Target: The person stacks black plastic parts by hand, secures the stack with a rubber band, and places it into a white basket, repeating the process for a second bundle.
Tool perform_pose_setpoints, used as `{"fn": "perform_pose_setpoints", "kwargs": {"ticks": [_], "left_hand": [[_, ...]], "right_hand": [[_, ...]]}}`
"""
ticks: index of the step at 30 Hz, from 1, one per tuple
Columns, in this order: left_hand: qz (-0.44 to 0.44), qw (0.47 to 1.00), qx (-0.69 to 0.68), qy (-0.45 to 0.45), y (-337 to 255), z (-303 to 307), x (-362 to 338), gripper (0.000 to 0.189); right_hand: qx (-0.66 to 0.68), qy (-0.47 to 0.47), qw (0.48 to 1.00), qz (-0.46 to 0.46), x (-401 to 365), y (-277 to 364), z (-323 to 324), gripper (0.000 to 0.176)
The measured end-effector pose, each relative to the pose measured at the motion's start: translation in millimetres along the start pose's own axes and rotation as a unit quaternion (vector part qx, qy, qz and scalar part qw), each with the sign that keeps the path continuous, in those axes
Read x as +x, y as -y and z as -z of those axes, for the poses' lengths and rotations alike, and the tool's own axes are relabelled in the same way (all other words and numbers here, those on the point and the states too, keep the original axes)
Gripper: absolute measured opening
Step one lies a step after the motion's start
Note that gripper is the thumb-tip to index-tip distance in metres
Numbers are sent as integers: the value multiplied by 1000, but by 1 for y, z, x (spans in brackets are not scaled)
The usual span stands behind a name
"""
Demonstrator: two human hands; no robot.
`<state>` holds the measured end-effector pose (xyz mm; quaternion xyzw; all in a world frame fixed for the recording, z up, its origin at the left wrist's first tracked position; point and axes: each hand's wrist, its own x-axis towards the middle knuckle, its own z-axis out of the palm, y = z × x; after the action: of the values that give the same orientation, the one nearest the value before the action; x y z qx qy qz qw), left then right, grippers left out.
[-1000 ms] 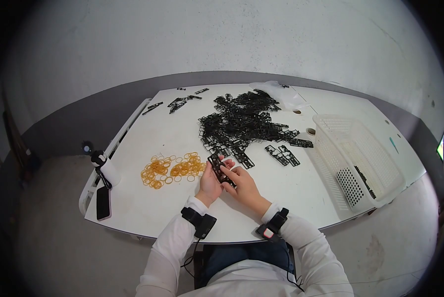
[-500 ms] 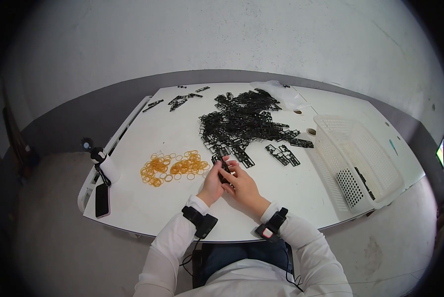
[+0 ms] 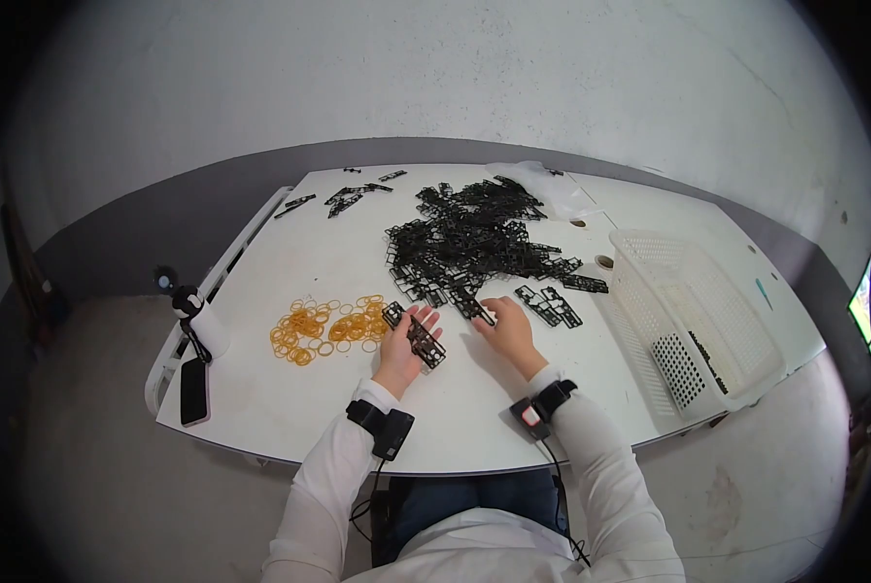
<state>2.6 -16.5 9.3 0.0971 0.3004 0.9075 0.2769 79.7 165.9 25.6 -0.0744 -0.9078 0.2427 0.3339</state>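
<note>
In the head view my left hand (image 3: pixel 395 358) is turned palm up. A flat black plastic frame part (image 3: pixel 422 343), pierced with square openings, lies slantwise across its palm and is held there by the thumb, possibly as a small stack. My right hand (image 3: pixel 511 336) reaches to the near edge of a heap of black frame parts (image 3: pixel 469 228). Its thumb and fingers pinch the near end of a single frame part (image 3: pixel 470 305) that sticks out of the heap. Yellow rubber bands (image 3: pixel 330 328) lie loose just left of my left hand.
Two or three separate frame parts (image 3: pixel 550 305) lie right of my right hand. A white perforated basket (image 3: pixel 683 398) stands at the right. At the left edge are a white bottle (image 3: pixel 205 325) and a phone (image 3: pixel 194 391). A plastic bag (image 3: pixel 557 189) lies behind the heap.
My hands, together around a black frame part half a second ago, have parted. The left keeps it, now lying across the palm, while the right has moved right to the heap's near edge.
</note>
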Motion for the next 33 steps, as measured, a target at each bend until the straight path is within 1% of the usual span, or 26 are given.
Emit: {"fn": "perform_pose_setpoints", "kwargs": {"ticks": [1,4,5,8,9,12,17,20,21,22,23,24,25,26,28,29,30,32,33], "left_hand": [[-6,1000,1,-15,-1,0,1,30],[6,1000,-6,-6,-1,-6,-1,30],[14,1000,-9,-4,-1,-7,-3,29],[27,1000,-7,14,0,-9,-5,29],[34,999,-7,23,-1,-9,-5,28],[42,998,3,45,0,-12,-7,28],[49,997,-7,55,0,-10,-7,27],[41,998,-10,43,-2,-8,-6,27],[36,999,-9,40,-2,-8,-6,26],[35,999,-14,39,-3,-7,-6,26],[31,999,-7,29,-4,-6,-6,26],[28,999,2,20,-4,-5,-5,26],[24,1000,11,11,-5,-7,-4,26],[24,1000,12,12,-6,-9,-2,26],[38,999,-1,-18,-6,-14,0,23],[45,998,-6,-35,-6,-16,1,22],[48,998,-2,-36,-5,-18,4,22],[69,997,-45,-13,-1,-20,7,22],[80,995,-65,-3,0,-19,8,22]], "right_hand": [[-2,-1,1000,3,7,-4,-3,36],[-129,3,992,6,26,-13,-11,41],[-129,2,992,6,33,-12,-14,41],[-65,-9,982,-178,53,-8,-30,49],[-64,-10,982,-178,57,-10,-34,49],[22,-61,966,-251,65,-19,-49,53],[24,-27,965,-260,68,-30,-52,48],[170,-65,955,-233,67,-33,-38,38],[166,-60,957,-232,64,-33,-33,38],[253,-56,931,-257,58,-35,-26,34],[338,-52,897,-281,51,-22,-9,30],[421,-49,853,-304,44,-13,3,26],[421,-49,854,-303,38,-13,9,26],[457,-32,840,-290,30,-15,14,24],[527,0,807,-266,16,-17,23,21],[529,-2,805,-269,13,-17,27,21],[583,14,763,-278,8,-13,31,22],[684,46,665,-295,-4,-4,34,23],[688,44,659,-301,-8,4,37,23]]}}
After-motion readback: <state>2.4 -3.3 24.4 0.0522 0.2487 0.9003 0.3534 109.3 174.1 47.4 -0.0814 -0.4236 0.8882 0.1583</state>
